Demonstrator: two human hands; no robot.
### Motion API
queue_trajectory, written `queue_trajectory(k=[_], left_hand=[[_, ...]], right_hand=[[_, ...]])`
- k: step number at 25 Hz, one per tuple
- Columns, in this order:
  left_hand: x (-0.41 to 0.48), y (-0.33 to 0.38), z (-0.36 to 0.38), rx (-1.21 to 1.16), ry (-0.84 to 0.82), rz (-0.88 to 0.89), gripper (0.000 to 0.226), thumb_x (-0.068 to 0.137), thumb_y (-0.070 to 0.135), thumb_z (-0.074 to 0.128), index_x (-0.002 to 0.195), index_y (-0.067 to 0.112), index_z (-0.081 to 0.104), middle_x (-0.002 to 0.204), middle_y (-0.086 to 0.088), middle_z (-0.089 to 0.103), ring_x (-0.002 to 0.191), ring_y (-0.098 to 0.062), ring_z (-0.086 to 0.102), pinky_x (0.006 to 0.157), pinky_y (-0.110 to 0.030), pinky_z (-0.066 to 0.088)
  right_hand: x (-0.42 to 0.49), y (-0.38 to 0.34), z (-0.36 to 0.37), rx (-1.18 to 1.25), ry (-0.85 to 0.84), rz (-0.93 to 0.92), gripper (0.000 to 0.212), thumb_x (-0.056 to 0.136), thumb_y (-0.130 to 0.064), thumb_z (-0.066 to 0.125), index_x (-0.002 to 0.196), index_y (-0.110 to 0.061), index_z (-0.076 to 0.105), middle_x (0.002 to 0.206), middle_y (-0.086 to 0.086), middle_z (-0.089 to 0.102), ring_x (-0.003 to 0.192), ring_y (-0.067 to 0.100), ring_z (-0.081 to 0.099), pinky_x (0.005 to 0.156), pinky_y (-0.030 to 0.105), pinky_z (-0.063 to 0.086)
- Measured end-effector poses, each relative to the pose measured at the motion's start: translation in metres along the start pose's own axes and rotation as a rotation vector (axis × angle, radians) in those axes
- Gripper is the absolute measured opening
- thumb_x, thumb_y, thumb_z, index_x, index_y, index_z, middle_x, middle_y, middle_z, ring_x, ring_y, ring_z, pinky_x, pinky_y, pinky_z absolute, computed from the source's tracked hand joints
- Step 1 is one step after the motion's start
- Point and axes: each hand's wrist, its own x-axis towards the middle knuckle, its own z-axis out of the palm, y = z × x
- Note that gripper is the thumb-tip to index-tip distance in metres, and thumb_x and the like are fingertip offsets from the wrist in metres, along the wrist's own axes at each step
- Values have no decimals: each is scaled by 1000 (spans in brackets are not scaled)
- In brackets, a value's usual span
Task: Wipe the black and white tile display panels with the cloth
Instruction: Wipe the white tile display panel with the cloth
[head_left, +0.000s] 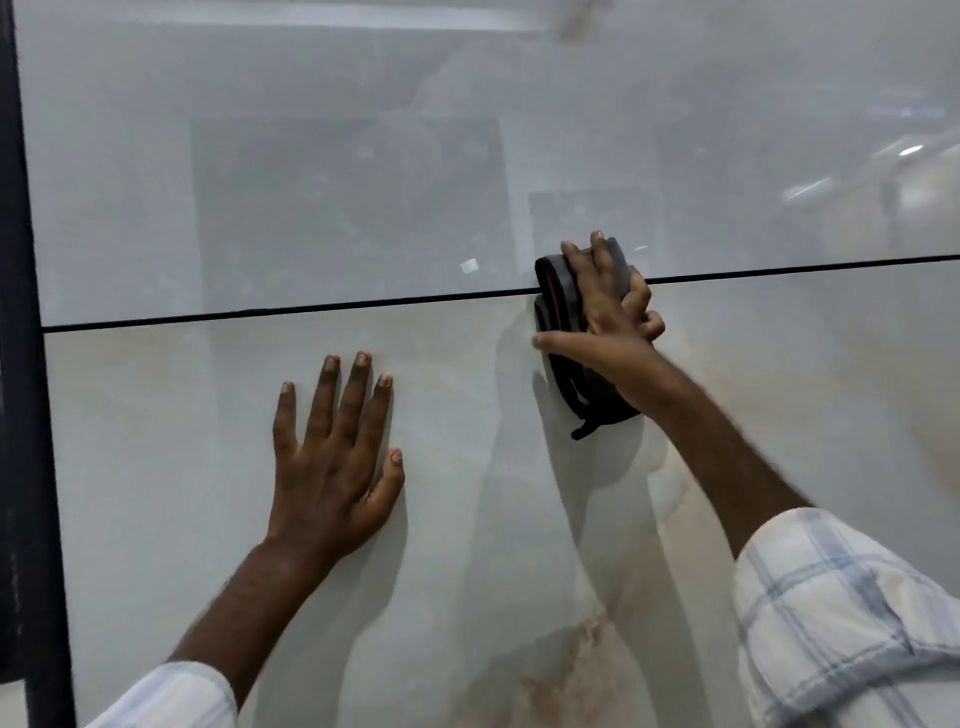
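— Where do the edges run?

— A thin dark joint (311, 309) crosses the whole width, rising slightly toward the right. It splits the glossy upper tile panel (311, 182) from the lower tile panel (156, 467). On the far left a black frame (26, 415) bounds both panels from top to bottom.

— And the room on the surface?

— There is bare tile on every side of the hands. It is widest above the joint and to the right of it. The left hand (332, 467) lies flat on the lower panel with its fingers spread and pointing up, well apart from the frame and below the joint.

— The cloth?

— The cloth (550, 296) sits right on the joint, partly on each panel. The right hand (608, 317) holds it against the tile. Two fingers lie straight over it, the other two curl at its right edge, and the thumb points left across it. A checked sleeve (841, 623) is rolled up that forearm.

— How does the cloth look?

— It is dark, nearly black, and folded into a thick pad with a thin red line along one fold. A loose end hangs below the wrist. The upper panel is pale grey and mirrors the room. The lower panel is creamy, with brownish veining near the bottom.
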Motion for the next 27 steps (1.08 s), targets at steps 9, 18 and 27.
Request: queue_trajectory(k=[9, 18, 27], left_hand=[[1, -3, -4, -44, -14, 9, 72, 101, 41, 42, 162, 6, 28, 172, -17, 18, 159, -38, 15, 121, -70, 18], [1, -5, -7, -113, -21, 35, 71, 101, 41, 44, 162, 7, 32, 172, -16, 18, 160, -36, 14, 122, -69, 18], [-26, -55, -15, -88, 6, 142, 79, 92, 48, 50, 158, 6, 41, 171, -14, 22, 159, -34, 21, 118, -74, 20]], right_hand=[[-4, 31, 10, -688, 325, -490, 60, 105, -55, 46, 158, -27, 45, 168, -9, 33, 151, 39, 30, 95, 51, 29], [-12, -4, 63, -590, 436, -9, 71, 100, -54, 31, 165, -29, 19, 174, -14, 6, 156, 37, 7, 103, 58, 23], [-18, -51, 116, -702, 392, -427, 70, 100, -52, 44, 162, -21, 36, 172, -3, 25, 154, 41, 25, 101, 51, 28]])
